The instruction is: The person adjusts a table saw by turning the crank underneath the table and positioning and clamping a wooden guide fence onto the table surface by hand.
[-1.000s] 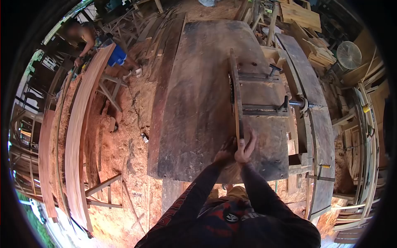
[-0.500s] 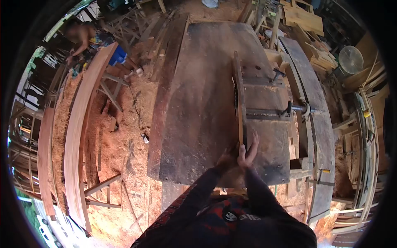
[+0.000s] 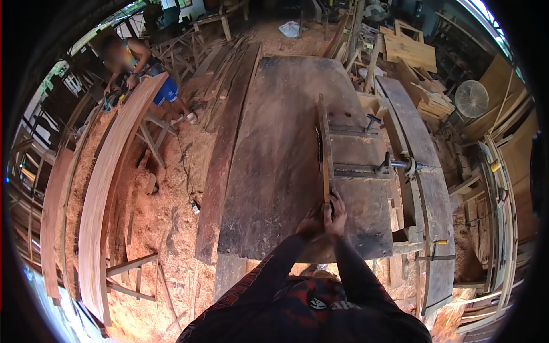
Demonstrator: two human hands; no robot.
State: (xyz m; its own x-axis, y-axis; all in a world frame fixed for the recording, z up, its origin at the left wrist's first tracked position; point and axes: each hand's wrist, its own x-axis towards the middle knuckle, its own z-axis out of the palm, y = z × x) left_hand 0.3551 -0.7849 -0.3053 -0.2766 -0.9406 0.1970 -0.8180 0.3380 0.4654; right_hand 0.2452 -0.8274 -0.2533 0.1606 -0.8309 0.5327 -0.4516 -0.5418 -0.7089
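Observation:
A narrow wooden board (image 3: pixel 326 151) stands on edge on the dark wooden tabletop (image 3: pixel 269 154), its length running away from me. My left hand (image 3: pixel 310 224) is at the near end of the board, on its left side; its fingers are shaded and hard to make out. On the right side my right hand (image 3: pixel 335 216) presses against the same end, fingers bent around it. Two dark metal bar clamps (image 3: pixel 360 170) lie across the tabletop to the right of the board.
At the upper left another person (image 3: pixel 128 63) bends over long planks (image 3: pixel 108 200) on trestles. A long bench plank (image 3: pixel 420 154) runs along the right, with a yellow-handled tool (image 3: pixel 440 242). Farther right are a fan (image 3: pixel 472 98) and stacked wood. Sawdust covers the floor.
The view has tilted up, so the table sits lower in it. My right hand's fingers, earlier raised and spread, are now bent at the board's end. The other person's arms have shifted.

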